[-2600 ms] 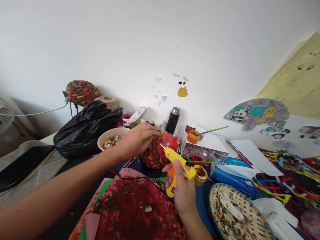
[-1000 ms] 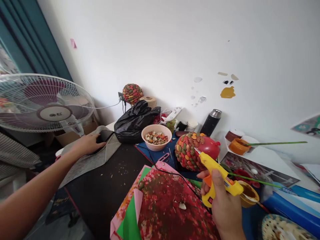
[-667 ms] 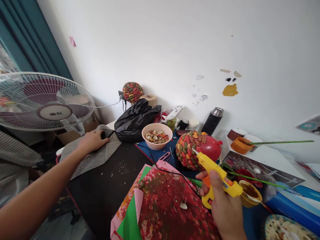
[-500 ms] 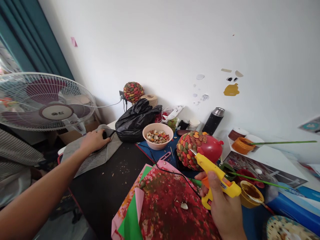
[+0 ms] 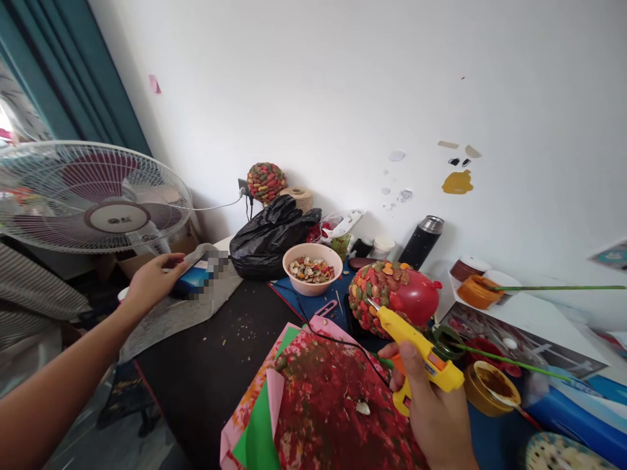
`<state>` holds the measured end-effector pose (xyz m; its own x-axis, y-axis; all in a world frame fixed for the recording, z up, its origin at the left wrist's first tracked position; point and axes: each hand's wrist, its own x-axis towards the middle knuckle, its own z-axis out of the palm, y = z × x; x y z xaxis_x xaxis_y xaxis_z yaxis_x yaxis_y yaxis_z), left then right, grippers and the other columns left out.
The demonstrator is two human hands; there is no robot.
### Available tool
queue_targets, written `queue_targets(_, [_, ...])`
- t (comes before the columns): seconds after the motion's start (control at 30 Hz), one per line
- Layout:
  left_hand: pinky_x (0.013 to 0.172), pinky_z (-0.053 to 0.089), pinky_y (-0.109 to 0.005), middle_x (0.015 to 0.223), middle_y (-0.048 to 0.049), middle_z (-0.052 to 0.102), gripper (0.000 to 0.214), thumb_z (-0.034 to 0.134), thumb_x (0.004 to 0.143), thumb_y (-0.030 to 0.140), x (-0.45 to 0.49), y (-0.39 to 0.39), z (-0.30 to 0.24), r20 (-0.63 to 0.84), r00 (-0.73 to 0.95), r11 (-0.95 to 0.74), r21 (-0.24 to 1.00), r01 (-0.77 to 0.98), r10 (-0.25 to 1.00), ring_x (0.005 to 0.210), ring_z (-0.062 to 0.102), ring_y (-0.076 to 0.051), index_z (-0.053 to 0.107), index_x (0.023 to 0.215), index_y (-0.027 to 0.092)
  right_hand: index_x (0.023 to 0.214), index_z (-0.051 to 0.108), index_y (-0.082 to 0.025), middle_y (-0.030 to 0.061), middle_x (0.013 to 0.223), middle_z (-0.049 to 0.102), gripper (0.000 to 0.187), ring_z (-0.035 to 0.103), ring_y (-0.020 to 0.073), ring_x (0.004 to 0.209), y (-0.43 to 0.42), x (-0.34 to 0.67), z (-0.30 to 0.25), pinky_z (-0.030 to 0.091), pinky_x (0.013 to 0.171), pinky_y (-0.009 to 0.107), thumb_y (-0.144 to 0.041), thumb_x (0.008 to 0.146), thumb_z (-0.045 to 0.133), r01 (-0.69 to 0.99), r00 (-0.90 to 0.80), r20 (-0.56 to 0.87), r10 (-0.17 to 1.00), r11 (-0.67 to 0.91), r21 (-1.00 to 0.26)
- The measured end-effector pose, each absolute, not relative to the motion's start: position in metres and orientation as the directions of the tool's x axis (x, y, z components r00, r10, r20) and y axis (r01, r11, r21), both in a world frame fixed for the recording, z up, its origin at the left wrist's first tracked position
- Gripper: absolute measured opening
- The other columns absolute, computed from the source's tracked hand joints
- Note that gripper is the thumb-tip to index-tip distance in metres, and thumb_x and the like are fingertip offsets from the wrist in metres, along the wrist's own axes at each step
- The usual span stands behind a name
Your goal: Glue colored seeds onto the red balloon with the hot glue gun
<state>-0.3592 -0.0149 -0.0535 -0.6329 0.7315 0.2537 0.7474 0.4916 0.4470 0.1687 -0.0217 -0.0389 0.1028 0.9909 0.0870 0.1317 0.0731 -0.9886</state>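
My right hand (image 5: pixel 435 411) is wrapped round a yellow hot glue gun (image 5: pixel 416 339), fingers near its orange trigger. The gun's metal tip points up-left, in front of a red balloon (image 5: pixel 420 295) partly covered with painted seed shells (image 5: pixel 368 297). My left hand (image 5: pixel 155 279) is stretched out at the left side of a phone (image 5: pixel 193 279) with a lit, partly pixelated screen. Its fingers are extended at the phone's edge; whether they touch it I cannot tell. The phone is on a grey cloth (image 5: pixel 215 307).
A pink bowl (image 5: pixel 313 287) of shells stands by a black plastic bag (image 5: pixel 267 241). Paint-stained paper (image 5: pixel 337 391) covers the front. Paint pots (image 5: pixel 492 388) and a black flask (image 5: pixel 421 243) are at right. A fan (image 5: pixel 117 215) stands left; the gun's black cord (image 5: pixel 337 336) crosses the paper.
The phone's dark screen is now lit. My left hand has drawn back left from over it, fingers straighter. The glue gun has shifted slightly left and down.
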Motion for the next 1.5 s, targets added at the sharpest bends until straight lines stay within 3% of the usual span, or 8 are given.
queue_targets(0.13, [0.086, 0.057, -0.039, 0.112, -0.0106, 0.086, 0.049, 0.055, 0.097, 0.05, -0.333, -0.024, -0.056, 0.308, -0.596, 0.419, 0.481, 0.77, 0.742, 0.095, 0.077, -0.032, 0.078, 0.126, 0.019, 0.082, 0.082, -0.018, -0.0004, 0.055, 0.059, 0.073, 0.053, 0.015, 0.048, -0.021, 0.169, -0.042, 0.042, 0.045, 0.024, -0.09, 0.087, 0.071, 0.145, 0.096, 0.093, 0.991, 0.079, -0.986])
queue_targets(0.2, [0.095, 0.058, -0.04, 0.125, -0.0101, 0.084, 0.046, 0.054, 0.098, 0.051, -0.307, -0.027, -0.059, 0.342, -0.513, 0.32, 0.484, 0.814, 0.787, 0.109, 0.076, -0.033, 0.08, 0.123, 0.022, 0.083, 0.082, -0.019, -0.0004, 0.056, 0.06, 0.07, 0.054, 0.0159, 0.049, -0.021, 0.17, -0.044, 0.043, 0.047, 0.025, -0.088, 0.089, 0.072, 0.145, 0.093, 0.101, 0.991, 0.086, -0.986])
queue_targets(0.37, [0.099, 0.061, -0.04, 0.113, -0.0087, 0.085, 0.033, 0.056, 0.105, 0.045, -0.22, -0.025, -0.062, 0.438, -0.037, -0.198, 0.477, 0.857, 0.898, 0.105, 0.078, -0.029, 0.081, 0.115, 0.027, 0.084, 0.082, -0.019, 0.0002, 0.058, 0.06, 0.068, 0.055, 0.0171, 0.053, -0.02, 0.172, -0.046, 0.045, 0.051, 0.027, -0.084, 0.094, 0.069, 0.171, 0.092, 0.138, 0.986, 0.121, -0.978])
queue_targets(0.53, [0.093, 0.062, -0.038, 0.112, -0.01, 0.085, 0.022, 0.058, 0.112, 0.029, -0.144, -0.005, -0.052, 0.515, 0.373, -0.599, 0.391, 0.699, 0.772, 0.104, 0.078, -0.025, 0.078, 0.122, 0.025, 0.086, 0.082, -0.018, -0.0004, 0.06, 0.059, 0.068, 0.052, 0.0168, 0.053, -0.021, 0.173, -0.047, 0.043, 0.048, 0.027, -0.085, 0.092, 0.07, 0.137, 0.119, 0.137, 0.983, 0.12, -0.983])
queue_targets(0.7, [0.09, 0.06, -0.036, 0.108, -0.0115, 0.084, 0.022, 0.056, 0.114, 0.026, -0.098, 0.013, -0.038, 0.535, 0.557, -0.766, 0.343, 0.544, 0.635, 0.1, 0.077, -0.025, 0.075, 0.122, 0.021, 0.084, 0.082, -0.018, 0.0, 0.059, 0.06, 0.071, 0.055, 0.016, 0.053, -0.022, 0.171, -0.044, 0.046, 0.049, 0.025, -0.088, 0.09, 0.071, 0.132, 0.149, 0.158, 0.976, 0.139, -0.981])
queue_targets(0.97, [0.098, 0.059, -0.039, 0.107, -0.0117, 0.084, 0.023, 0.059, 0.112, 0.027, -0.096, 0.051, -0.021, 0.548, 0.528, -0.752, 0.355, 0.555, 0.649, 0.102, 0.076, -0.026, 0.079, 0.119, 0.019, 0.081, 0.083, -0.018, 0.0004, 0.056, 0.061, 0.071, 0.054, 0.0147, 0.049, -0.023, 0.168, -0.041, 0.046, 0.046, 0.024, -0.088, 0.089, 0.072, 0.142, 0.168, 0.165, 0.972, 0.142, -0.98])
queue_targets(1.17, [0.094, 0.06, -0.037, 0.121, -0.0106, 0.085, 0.036, 0.058, 0.106, 0.039, -0.151, 0.101, 0.003, 0.426, 0.107, -0.305, 0.43, 0.849, 0.898, 0.106, 0.077, -0.028, 0.082, 0.124, 0.021, 0.084, 0.085, -0.019, 0.0006, 0.058, 0.061, 0.065, 0.055, 0.0167, 0.051, -0.024, 0.168, -0.039, 0.046, 0.048, 0.027, -0.081, 0.097, 0.069, 0.188, 0.154, 0.271, 0.95, 0.241, -0.952])
queue_targets(1.5, [0.09, 0.057, -0.031, 0.102, -0.0042, 0.087, 0.021, 0.071, 0.09, 0.035, -0.162, 0.145, -0.019, 0.084, 0.349, -0.359, 0.224, 0.906, 0.933, 0.1, 0.078, -0.027, 0.089, 0.101, 0.032, 0.074, 0.078, -0.024, 0.0005, 0.059, 0.058, 0.056, 0.051, 0.0171, 0.05, -0.024, 0.166, -0.038, 0.041, 0.048, 0.027, -0.069, 0.104, 0.066, 0.3, 0.077, 0.365, 0.928, 0.328, -0.896])
